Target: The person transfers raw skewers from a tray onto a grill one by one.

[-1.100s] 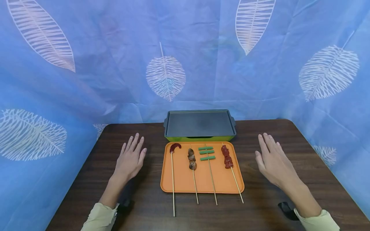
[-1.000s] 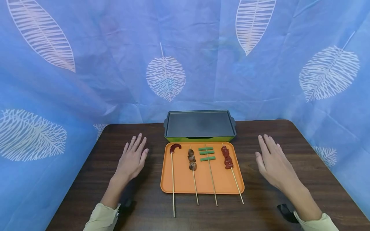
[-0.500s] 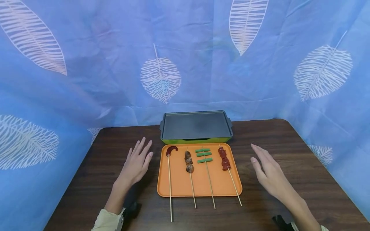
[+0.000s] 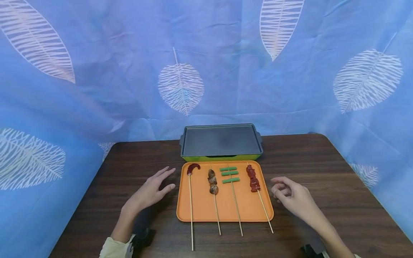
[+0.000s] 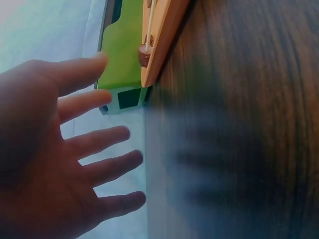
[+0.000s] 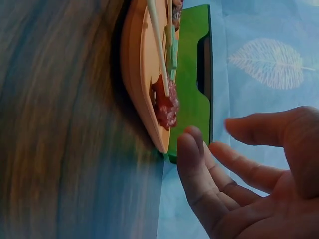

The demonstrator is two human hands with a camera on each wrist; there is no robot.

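An orange tray bears several skewers, their sticks jutting past its near edge. From left to right they carry a dark red curled piece, brown mushroom-like chunks, green bean-like pieces and red meat chunks. My left hand hovers off the tray's left side, fingers spread and holding nothing. Beyond the tray's right edge, my right hand has its fingers bent loosely, nearest the meat skewer. In the right wrist view, a gap shows between its thumb and fingers, with nothing held.
Right behind the tray stands a green electric griddle with a dark flat plate. The dark wooden table extends to both sides. A blue cloth with white leaf prints hangs along the back and sides.
My right hand has moved left toward the tray, its straight fingers now bending. My left hand has turned and shifted slightly toward the tray. The skewers lie as before.
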